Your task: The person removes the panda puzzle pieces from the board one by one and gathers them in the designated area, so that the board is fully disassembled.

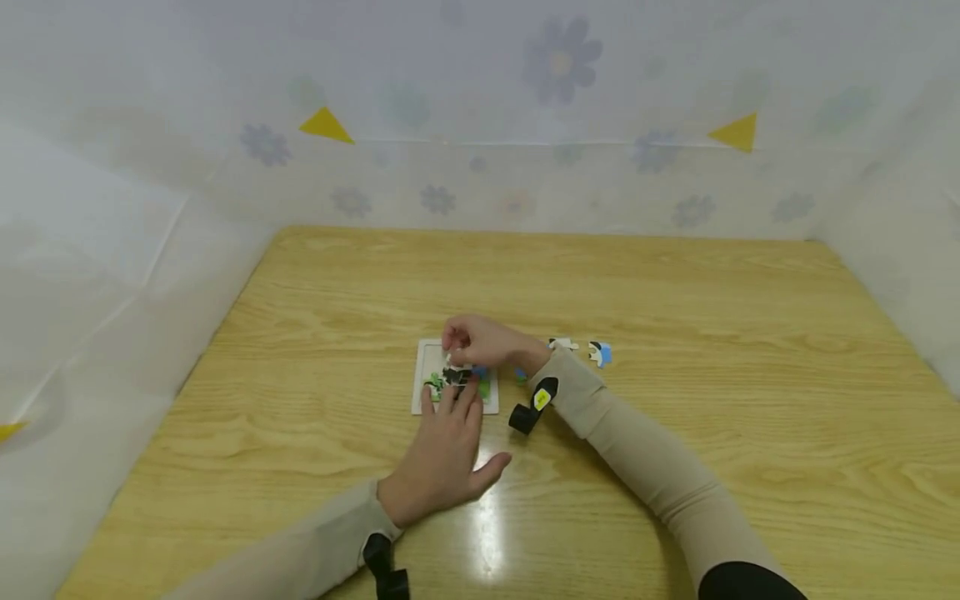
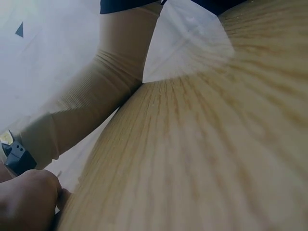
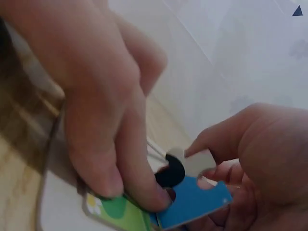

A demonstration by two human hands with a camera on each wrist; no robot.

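A small white-and-black jigsaw piece (image 1: 453,360) is pinched between the curled fingertips of the right hand (image 1: 480,340), just above the white square puzzle tray (image 1: 424,360). In the right wrist view a blue piece (image 3: 195,202) with a black patch is seen among the fingers (image 3: 120,159), beside a green piece with a daisy (image 3: 113,211). The left hand (image 1: 442,454) is laid flat, fingers straight, its tips pressed on the partly assembled green-and-black pieces (image 1: 450,382) in the tray. The tray rests on the light wooden table (image 1: 675,333). Two loose pieces, one white (image 1: 562,343) and one blue-and-white (image 1: 600,353), are lying near the right wrist. Beige sleeves (image 1: 645,458) are worn on both arms.
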